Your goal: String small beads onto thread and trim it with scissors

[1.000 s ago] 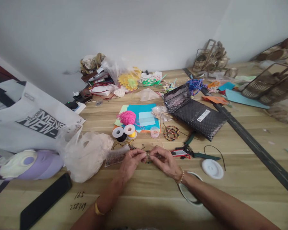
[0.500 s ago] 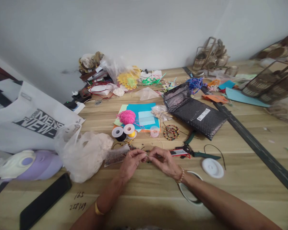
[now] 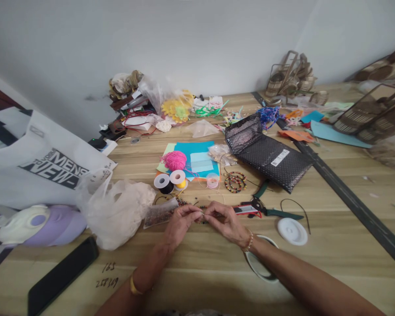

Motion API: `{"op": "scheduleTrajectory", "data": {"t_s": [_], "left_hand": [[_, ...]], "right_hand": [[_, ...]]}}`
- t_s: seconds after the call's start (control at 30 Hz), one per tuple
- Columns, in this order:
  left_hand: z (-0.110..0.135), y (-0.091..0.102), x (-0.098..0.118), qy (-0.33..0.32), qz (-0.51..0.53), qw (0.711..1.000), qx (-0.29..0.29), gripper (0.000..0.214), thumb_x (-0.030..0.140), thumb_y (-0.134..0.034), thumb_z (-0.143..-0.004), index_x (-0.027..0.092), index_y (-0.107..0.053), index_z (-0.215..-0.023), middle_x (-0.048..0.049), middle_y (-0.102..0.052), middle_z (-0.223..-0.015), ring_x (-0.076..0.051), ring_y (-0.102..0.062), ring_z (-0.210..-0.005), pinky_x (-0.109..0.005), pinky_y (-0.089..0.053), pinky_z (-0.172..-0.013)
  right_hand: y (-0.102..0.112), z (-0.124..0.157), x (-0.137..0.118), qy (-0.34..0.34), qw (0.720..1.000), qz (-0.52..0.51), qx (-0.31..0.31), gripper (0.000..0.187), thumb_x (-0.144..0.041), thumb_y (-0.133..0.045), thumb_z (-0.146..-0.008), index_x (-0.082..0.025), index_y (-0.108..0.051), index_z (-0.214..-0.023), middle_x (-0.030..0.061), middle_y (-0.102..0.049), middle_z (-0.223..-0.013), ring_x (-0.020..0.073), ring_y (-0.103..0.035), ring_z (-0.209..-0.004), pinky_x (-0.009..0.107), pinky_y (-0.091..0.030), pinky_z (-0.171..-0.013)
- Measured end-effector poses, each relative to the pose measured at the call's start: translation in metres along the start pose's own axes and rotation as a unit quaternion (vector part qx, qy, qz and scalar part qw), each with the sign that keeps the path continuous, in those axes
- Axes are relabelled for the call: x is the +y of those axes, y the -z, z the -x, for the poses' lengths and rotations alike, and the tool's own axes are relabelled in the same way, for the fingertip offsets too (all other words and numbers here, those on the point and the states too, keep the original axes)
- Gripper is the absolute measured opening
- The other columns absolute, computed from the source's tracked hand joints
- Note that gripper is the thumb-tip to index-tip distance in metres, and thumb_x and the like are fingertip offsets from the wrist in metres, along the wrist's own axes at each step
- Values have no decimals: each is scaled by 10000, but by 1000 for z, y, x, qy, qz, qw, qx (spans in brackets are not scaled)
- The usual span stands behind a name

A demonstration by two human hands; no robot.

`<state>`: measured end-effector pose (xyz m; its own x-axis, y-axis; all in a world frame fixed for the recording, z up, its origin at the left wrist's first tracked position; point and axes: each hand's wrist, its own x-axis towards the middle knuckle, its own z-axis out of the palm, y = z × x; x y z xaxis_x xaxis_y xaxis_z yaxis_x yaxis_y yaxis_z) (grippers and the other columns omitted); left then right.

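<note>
My left hand (image 3: 183, 220) and my right hand (image 3: 223, 220) meet at the fingertips just above the table, both closed in a pinch. Between them shows a short bit of a thin pale strand (image 3: 202, 213); its exact kind is too small to tell. Under and behind the fingers lie small dark beads, partly hidden. Next to my left hand is a clear bag of beads (image 3: 159, 214). A utility knife (image 3: 245, 209) lies right of my right hand, beside green-handled pliers (image 3: 258, 205). A coiled string of colourful beads (image 3: 235, 181) rests behind it.
Thread spools (image 3: 163, 184), pink yarn (image 3: 175, 160) and blue paper (image 3: 197, 151) sit further back. A black bubble mailer (image 3: 270, 153) lies right. A white lid (image 3: 292, 231) and a tape roll (image 3: 260, 268) are near my right forearm. Left are a plastic bag (image 3: 120, 215) and phone (image 3: 63, 276).
Both hands keep the same pinch at nearly the same spot. The whole view has shifted very slightly; nothing else visibly moves.
</note>
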<state>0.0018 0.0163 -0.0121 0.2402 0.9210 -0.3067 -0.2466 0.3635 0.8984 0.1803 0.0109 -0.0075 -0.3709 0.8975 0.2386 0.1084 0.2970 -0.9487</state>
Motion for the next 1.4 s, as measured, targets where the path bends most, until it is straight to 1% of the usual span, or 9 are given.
{"op": "scheduleTrajectory", "data": {"t_s": [0.3, 0.4, 0.57, 0.77, 1.03, 1.17, 1.3, 1.4], "left_hand": [[1, 0, 1, -22, -59, 998, -4, 149, 272, -765, -628, 155, -720, -709, 10, -649, -610, -119, -546, -613, -249, -408, -659], [1, 1, 3, -23, -76, 997, -2, 135, 262, -757, -635, 160, -722, -715, 10, -658, -623, -121, -549, -615, -248, -413, -664], [0, 2, 2, -19, -86, 996, -8, 138, 265, -746, -650, 158, -724, -734, 4, -664, -634, -128, -559, -630, -251, -418, -674], [0, 0, 3, -18, -94, 995, -5, 159, 289, -744, -644, 155, -722, -726, 0, -666, -630, -130, -559, -622, -249, -422, -668], [2, -2, 5, -19, -99, 995, -2, 164, 295, -743, -641, 148, -717, -710, -14, -674, -640, -142, -565, -630, -260, -426, -673], [4, -5, 9, -40, -135, 990, -9, 144, 294, -718, -675, 151, -712, -693, -10, -665, -634, -143, -560, -635, -256, -422, -674], [8, -10, 16, -64, -182, 981, -3, 157, 299, -673, -722, 153, -702, -669, -14, -662, -645, -149, -561, -644, -254, -419, -665], [10, -14, 19, -104, -218, 970, 6, 166, 290, -659, -738, 153, -694, -652, -24, -654, -657, -157, -560, -652, -257, -418, -658]], "right_hand": [[0, 0, 2, 0, 1000, -7, 4, 231, -340, -558, -878, -151, -641, -774, 52, -633, -738, 139, -587, -664, 245, -462, -622], [-2, -1, 2, -14, 1000, -20, 7, 233, -366, -576, -865, -160, -639, -777, 48, -643, -732, 138, -595, -651, 248, -473, -617], [-4, -1, 2, -38, 997, -66, 18, 238, -407, -636, -818, -171, -601, -831, 26, -649, -708, 131, -605, -631, 234, -488, -589], [-3, -1, 4, -34, 998, -51, 24, 255, -423, -638, -816, -173, -592, -828, 19, -644, -710, 126, -602, -642, 233, -491, -607], [-5, -1, 5, -30, 997, -62, 18, 250, -420, -638, -818, -177, -587, -843, 26, -657, -725, 133, -617, -652, 246, -505, -617], [-5, 0, 8, -39, 997, -63, 15, 246, -414, -642, -815, -175, -592, -845, 28, -662, -736, 137, -622, -666, 244, -506, -618], [-4, 0, 8, -34, 998, -54, 15, 213, -376, -639, -824, -169, -597, -844, 23, -649, -727, 131, -602, -658, 243, -492, -624], [-4, -1, 6, -30, 998, -48, 18, 213, -377, -635, -823, -170, -593, -848, 17, -632, -720, 130, -587, -655, 241, -485, -619]]}}
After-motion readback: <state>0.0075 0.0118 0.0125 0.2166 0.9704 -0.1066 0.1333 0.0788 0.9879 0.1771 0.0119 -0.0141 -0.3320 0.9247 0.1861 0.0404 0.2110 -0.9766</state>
